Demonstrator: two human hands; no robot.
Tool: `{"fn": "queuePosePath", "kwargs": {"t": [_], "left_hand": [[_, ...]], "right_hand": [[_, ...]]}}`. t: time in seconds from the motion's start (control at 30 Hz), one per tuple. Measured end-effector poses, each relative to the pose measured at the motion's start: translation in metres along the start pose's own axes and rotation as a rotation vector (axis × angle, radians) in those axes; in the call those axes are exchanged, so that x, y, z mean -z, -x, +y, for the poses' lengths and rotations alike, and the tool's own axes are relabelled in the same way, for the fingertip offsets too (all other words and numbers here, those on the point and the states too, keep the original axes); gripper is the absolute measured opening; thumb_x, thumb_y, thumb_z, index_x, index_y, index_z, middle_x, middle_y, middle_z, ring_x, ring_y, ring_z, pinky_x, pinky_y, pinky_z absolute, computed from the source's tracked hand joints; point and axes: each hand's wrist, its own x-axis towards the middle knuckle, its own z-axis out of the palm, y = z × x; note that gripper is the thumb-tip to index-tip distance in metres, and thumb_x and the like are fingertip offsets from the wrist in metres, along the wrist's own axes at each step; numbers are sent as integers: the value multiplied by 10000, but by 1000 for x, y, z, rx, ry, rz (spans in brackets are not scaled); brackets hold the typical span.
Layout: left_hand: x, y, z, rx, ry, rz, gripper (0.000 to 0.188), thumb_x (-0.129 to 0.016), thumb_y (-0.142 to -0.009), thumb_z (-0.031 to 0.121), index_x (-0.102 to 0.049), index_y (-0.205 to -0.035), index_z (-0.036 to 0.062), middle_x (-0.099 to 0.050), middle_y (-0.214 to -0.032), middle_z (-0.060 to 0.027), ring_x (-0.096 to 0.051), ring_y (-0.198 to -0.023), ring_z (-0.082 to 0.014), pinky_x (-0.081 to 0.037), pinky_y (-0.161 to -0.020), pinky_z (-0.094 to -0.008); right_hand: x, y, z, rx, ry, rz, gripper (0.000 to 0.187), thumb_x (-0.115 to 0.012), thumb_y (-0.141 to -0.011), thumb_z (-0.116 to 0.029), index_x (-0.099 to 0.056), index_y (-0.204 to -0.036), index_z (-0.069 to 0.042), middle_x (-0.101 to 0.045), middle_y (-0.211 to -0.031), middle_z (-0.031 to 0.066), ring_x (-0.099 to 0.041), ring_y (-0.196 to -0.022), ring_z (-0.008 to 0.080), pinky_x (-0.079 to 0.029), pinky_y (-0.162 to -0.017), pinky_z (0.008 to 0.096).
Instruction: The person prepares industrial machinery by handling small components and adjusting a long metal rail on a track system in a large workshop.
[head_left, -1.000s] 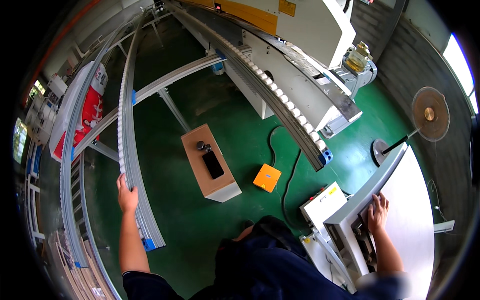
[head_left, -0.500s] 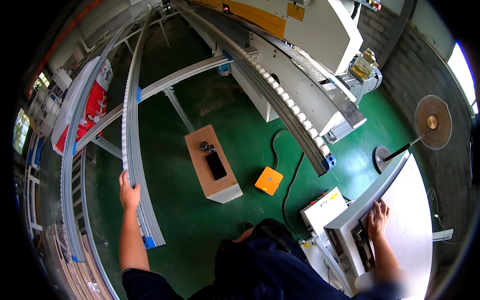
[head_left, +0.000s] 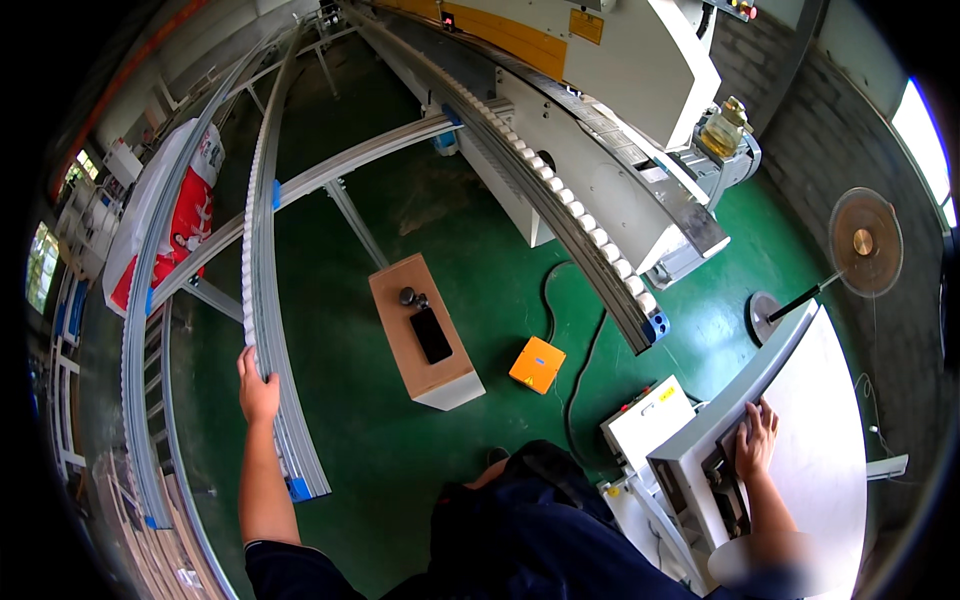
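Note:
My left hand (head_left: 259, 394) rests on the roller-lined edge of a long grey metal conveyor rail (head_left: 296, 440), thumb apart from the fingers. The fingertips lie over the rail's left side and are partly hidden. On the right, my right hand (head_left: 757, 440) lies on the edge of a white slanted console (head_left: 815, 440), fingers spread and slightly bent. Below that hand a dark recess (head_left: 728, 490) opens in the console's side. What is inside cannot be made out clearly.
A cardboard-topped box (head_left: 400, 290) carrying a black phone (head_left: 431, 334) stands between the rails. An orange box (head_left: 537, 364) and dark cables lie on the green floor. Another roller rail (head_left: 590, 250) runs beside a large white machine (head_left: 640, 70). A round fan (head_left: 866, 243) stands right.

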Motion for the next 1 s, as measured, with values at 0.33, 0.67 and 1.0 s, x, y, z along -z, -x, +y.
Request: {"fn": "queuePosePath", "kwargs": {"t": [0.33, 0.67, 1.0], "left_hand": [[-3, -3, -1, -11, -2, -8, 634, -625, -820, 88, -426, -1417, 171, -417, -1497, -14, -539, -1253, -359, -479, -994, -452], [-6, -5, -8, -40, -6, 22, 629, -606, -812, 87, -434, -1412, 167, -429, -1486, -23, -530, -1268, -348, -472, -1003, -451], [-2, -3, 2, 3, -6, -5, 627, -609, -813, 86, -432, -1411, 152, -428, -1490, -25, -532, -1263, -352, -474, -999, -451]], "right_hand": [[2, -1, -1, 4, 10, 17, 440, -546, -841, -133, -589, -1273, -61, -449, -1443, 184, -422, -1289, 385, -313, -1140, 478], [-2, -2, 3, -4, 3, 17, 442, -560, -837, -155, -598, -1270, -70, -455, -1442, 178, -421, -1295, 384, -308, -1143, 475], [2, 0, 0, 6, 27, 17, 435, -539, -858, -133, -589, -1285, -63, -455, -1431, 181, -415, -1295, 390, -320, -1136, 481]]}}
